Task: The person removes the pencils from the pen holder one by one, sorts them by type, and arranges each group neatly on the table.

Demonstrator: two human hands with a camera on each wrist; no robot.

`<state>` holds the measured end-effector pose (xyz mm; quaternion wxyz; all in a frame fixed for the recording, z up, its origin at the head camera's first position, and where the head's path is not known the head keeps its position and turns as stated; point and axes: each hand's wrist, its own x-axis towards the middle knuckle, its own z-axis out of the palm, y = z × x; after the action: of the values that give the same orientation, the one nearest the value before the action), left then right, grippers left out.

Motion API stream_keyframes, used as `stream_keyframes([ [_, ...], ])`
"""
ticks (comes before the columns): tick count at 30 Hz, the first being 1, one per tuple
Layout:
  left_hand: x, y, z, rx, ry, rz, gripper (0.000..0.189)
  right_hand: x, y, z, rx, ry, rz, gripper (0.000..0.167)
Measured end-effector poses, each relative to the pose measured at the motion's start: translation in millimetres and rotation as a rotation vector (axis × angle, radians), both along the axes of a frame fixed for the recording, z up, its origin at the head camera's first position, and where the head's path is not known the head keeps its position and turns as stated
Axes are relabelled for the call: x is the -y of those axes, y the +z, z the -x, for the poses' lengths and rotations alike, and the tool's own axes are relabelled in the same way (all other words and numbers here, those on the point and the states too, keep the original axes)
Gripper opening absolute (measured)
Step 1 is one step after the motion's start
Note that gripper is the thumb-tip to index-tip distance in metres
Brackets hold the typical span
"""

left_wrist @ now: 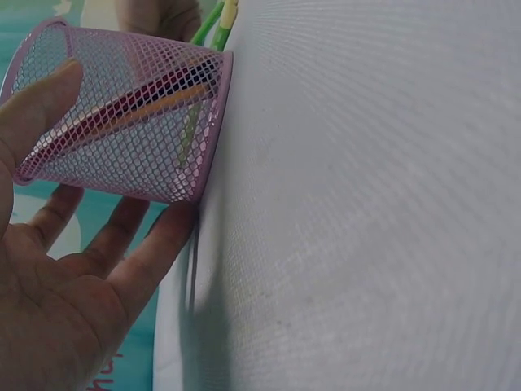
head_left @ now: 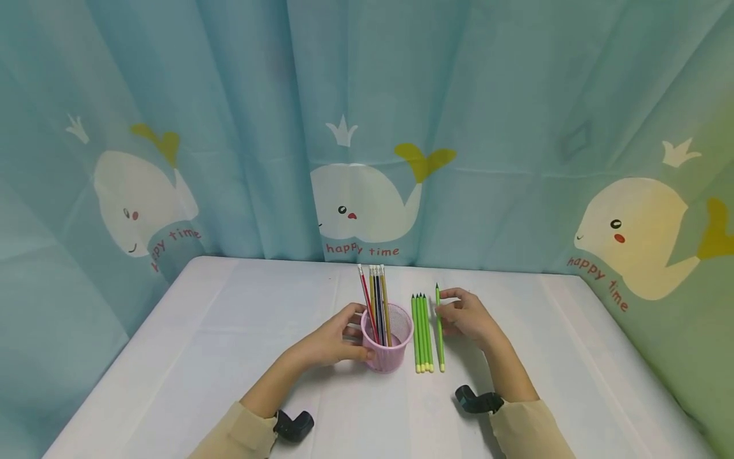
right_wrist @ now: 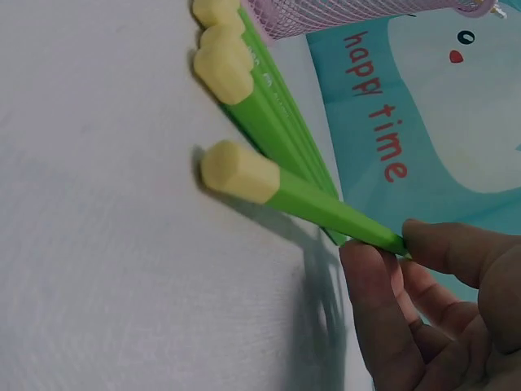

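My left hand (head_left: 329, 341) holds the side of a pink mesh pencil cup (head_left: 387, 362), thumb on the near side and fingers around the far side. Several pencils (head_left: 377, 299) lean in the cup, one red and others dark or gold. In the left wrist view the mesh cup (left_wrist: 155, 167) stands upright on the table. With thumb and fingers my right hand (head_left: 469, 317) pinches a green pencil (right_wrist: 313, 210) near its sharpened tip; its pale yellow end points toward me. Just left of it lies a row of similar green pencils (head_left: 422, 338), side by side.
A white cloth covers the table (head_left: 241, 331). Behind it hangs a blue-green curtain (head_left: 504, 210) printed with whales. Black wrist-worn pieces sit at the left cuff (head_left: 295, 427) and the right cuff (head_left: 477, 400).
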<state>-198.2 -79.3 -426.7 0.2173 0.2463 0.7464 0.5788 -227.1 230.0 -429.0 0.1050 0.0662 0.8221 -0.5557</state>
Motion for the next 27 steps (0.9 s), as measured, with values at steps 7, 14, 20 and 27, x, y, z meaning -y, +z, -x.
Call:
stream_keyframes([
  [7,0.3,0.6,0.6,-0.004,0.008,0.014,0.072,3.2,-1.2,-1.4,0.020,0.015,-0.010,0.048],
  [14,0.4,1.3,0.0,-0.015,0.011,0.020,0.073,4.4,-3.8,-1.1,0.038,0.015,-0.004,0.050],
  [20,0.3,1.7,-0.6,-0.018,0.014,0.025,0.073,5.3,4.6,-3.4,-0.002,0.051,-0.013,0.050],
  [27,5.1,4.9,1.1,-0.008,0.010,-0.002,0.074,9.7,26.0,-10.0,-0.149,0.320,0.035,0.063],
])
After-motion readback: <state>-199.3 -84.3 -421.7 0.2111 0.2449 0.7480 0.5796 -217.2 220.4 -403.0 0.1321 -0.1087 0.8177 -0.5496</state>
